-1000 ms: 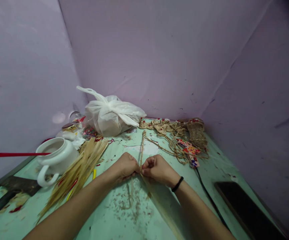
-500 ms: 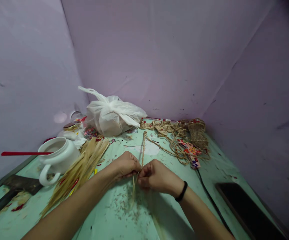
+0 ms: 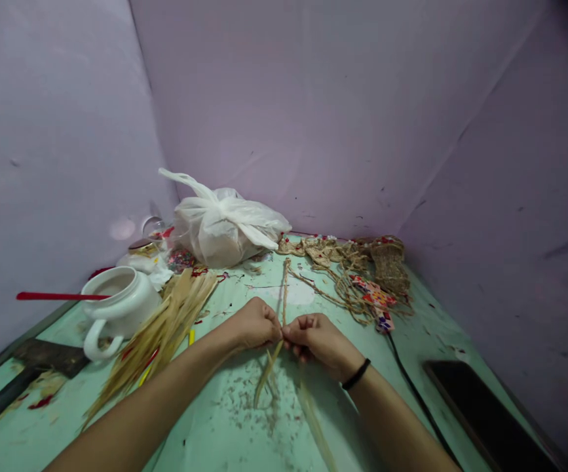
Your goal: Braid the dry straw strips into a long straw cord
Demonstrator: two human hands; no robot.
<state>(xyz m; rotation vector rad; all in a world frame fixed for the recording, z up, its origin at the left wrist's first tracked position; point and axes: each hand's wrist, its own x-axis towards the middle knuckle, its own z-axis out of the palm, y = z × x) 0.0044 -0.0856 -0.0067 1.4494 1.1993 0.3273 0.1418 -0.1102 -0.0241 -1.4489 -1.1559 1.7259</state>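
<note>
In the middle of the head view, both hands meet at the near end of a thin straw-coloured braided cord, which stretches away from me along the table. My left hand is closed, its fingers pinched on the cord's end. Right beside it, my right hand pinches the fibre strips there between thumb and fingers. Loose pale fibre strips hang down from between the hands toward me. Another long strip trails below my right hand. My fingers partly hide the spot where the strips join the cord.
A bundle of dry fibre strips lies left, beside a white pot with a red stick and a hammer. Behind are a tied plastic bag and twine pieces. A phone lies right, near a black cable.
My right hand has shifted slightly right and its fingers have loosened a little from the left hand. The hanging strips have swung, one now slanting left. The view has shifted slightly.
</note>
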